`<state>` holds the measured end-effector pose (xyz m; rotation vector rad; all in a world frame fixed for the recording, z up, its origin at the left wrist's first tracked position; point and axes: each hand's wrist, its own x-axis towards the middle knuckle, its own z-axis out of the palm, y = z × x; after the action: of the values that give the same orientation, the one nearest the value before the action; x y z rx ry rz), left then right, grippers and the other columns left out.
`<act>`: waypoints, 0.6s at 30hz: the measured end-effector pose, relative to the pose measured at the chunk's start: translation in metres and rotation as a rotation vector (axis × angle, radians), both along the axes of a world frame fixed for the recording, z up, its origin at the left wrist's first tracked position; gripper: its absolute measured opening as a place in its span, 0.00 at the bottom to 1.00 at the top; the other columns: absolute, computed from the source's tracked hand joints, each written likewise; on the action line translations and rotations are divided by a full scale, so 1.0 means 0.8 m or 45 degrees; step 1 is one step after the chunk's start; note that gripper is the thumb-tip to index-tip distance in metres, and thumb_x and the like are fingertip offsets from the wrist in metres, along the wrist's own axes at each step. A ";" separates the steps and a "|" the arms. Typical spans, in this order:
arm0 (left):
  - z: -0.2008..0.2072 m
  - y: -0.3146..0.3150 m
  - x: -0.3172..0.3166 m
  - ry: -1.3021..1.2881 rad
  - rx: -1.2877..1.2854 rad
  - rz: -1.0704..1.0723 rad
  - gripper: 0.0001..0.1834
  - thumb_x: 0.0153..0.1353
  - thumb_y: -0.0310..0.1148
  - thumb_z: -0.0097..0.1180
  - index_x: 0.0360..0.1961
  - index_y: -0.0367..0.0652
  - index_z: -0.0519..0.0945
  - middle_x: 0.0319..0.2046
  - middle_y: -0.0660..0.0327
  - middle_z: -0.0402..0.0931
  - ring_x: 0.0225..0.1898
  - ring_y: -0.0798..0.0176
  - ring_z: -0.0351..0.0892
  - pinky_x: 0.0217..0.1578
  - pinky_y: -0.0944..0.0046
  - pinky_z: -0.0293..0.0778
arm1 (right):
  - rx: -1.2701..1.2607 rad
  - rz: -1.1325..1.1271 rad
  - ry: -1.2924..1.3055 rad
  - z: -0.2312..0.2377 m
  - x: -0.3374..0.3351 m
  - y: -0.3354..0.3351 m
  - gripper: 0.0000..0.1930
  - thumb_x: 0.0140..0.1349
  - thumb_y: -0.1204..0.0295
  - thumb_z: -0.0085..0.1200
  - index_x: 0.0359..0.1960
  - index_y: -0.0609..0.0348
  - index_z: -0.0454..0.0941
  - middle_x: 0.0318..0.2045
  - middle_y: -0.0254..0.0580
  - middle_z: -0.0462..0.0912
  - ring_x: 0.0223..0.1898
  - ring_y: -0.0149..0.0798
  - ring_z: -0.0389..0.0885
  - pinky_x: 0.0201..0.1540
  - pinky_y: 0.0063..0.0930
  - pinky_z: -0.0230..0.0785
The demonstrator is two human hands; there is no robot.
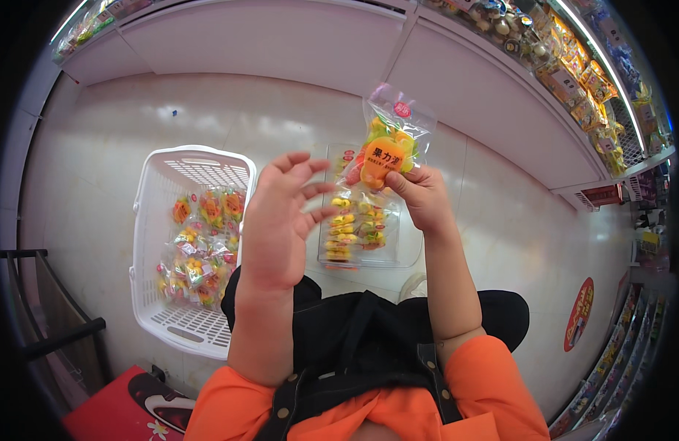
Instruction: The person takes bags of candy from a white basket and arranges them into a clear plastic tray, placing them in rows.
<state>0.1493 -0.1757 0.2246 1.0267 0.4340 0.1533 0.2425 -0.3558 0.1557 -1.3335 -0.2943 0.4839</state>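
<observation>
The right hand pinches a fruit-candy packet between thumb and fingers; the left hand, fingers apart, hangs beside it. Single-packet handling seems underway; the next move calls for a steady pinch above the clear bin.

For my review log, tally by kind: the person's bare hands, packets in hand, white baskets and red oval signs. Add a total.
Bare hands: 2 (left hand, right hand)
Packets in hand: 1 (clear packet, in the right)
White baskets: 1 (white basket)
Red oval signs: 1 (red oval sign)
Total: 5
</observation>
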 end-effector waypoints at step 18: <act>-0.001 -0.020 0.001 0.019 1.352 -0.101 0.18 0.49 0.35 0.60 0.41 0.40 0.76 0.43 0.55 0.74 0.48 0.58 0.71 0.49 0.62 0.64 | -0.765 0.267 0.458 -0.092 -0.009 -0.076 0.14 0.42 0.88 0.56 0.34 0.70 0.75 0.30 0.45 0.80 0.32 0.40 0.81 0.38 0.31 0.76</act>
<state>0.1497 -0.1913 0.2236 2.0843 0.3116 0.3197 0.2355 -0.4164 0.0824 -1.7659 0.0204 1.0316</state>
